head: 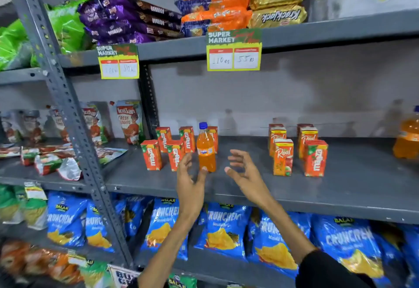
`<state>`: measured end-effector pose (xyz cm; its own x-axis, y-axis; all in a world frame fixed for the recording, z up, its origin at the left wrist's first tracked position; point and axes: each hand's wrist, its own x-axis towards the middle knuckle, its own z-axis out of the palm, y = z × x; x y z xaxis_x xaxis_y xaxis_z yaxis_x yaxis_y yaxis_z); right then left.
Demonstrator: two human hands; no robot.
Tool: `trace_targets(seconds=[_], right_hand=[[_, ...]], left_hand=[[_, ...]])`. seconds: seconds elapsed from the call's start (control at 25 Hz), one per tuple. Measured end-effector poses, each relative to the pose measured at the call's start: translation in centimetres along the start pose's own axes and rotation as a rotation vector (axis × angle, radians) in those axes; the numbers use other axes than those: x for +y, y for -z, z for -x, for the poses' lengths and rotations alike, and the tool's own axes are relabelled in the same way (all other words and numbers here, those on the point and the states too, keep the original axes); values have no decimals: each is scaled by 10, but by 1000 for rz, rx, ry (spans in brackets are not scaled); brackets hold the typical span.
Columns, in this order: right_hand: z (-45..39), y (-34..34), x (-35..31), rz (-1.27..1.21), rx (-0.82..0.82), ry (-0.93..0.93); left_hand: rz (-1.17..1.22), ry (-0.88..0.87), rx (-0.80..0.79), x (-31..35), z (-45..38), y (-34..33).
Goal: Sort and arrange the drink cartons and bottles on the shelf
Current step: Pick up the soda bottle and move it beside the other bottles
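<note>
A small orange soda bottle [205, 149] with a blue cap stands upright on the grey middle shelf [353, 188]. My left hand [190, 178] is at its base with fingers spread, the thumb touching the bottle's foot, not wrapped around it. My right hand [243, 169] hovers open just right of the bottle, holding nothing. Several orange Maaza cartons [175, 155] stand clustered left of and behind the bottle. Further right stand several Real juice cartons [282, 156] and one Maaza carton [315, 158]. A larger orange bottle [407, 140] stands at the far right edge.
Ketchup pouches [130, 122] stand and lie on the left bay behind a slotted upright post [74, 115]. Biscuit packs [217, 11] fill the shelf above, with price tags [234, 49] hanging from its edge. Blue chip bags [224, 231] fill the shelf below.
</note>
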<state>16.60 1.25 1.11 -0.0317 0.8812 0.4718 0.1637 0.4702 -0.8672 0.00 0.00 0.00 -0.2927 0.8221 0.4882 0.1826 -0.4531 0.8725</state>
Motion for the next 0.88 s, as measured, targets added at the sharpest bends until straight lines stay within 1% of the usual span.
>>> trace_targets(seconds=[0.16, 0.28, 0.36, 0.52, 0.64, 0.8, 0.88], right_hand=[[-35, -25, 6, 44, -127, -130], [-56, -37, 21, 31, -183, -159], [-64, -43, 30, 9, -203, -149], [-69, -49, 29, -13, -182, -162], [-61, -43, 20, -40, -199, -168], [-31, -18, 6, -85, -231, -156], [-9, 1, -3, -101, -237, -144]], left_hand=[[-26, 170, -196, -22, -39, 7], [-50, 153, -333, -31, -57, 2], [-78, 129, -382, -35, -67, -1], [-37, 123, -384, -41, -76, -1], [16, 120, -371, -27, -67, 3], [67, 96, -392, -10, -41, 9], [102, 112, -399, 4, -19, 4]])
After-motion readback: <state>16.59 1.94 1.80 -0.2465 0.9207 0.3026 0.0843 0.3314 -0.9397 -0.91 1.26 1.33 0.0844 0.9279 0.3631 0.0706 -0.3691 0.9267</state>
